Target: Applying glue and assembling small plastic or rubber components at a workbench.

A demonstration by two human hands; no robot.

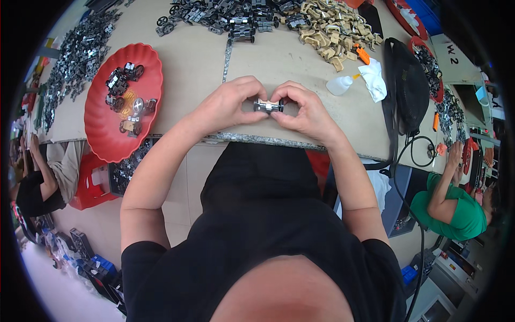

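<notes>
Close to the near edge of the table, I hold a small wheeled toy-car chassis (268,106) with a pale tan middle and dark wheels at its ends. My left hand (232,104) pinches its left end between thumb and fingers. The right end is gripped the same way by my right hand (307,114). Fingertips cover parts of both wheels. To the left, a red scalloped tray (99,144) carries several chassis pieces (117,83) with black or silvery wheels.
Dark chassis (236,19) and tan parts (330,32) are heaped at the far side. On the right are a white squeeze bottle (339,85), white cloth (374,80), orange-handled tool (363,55), black bag (410,88) and cable (405,196). A green-sleeved person (456,214) works at right, another at left.
</notes>
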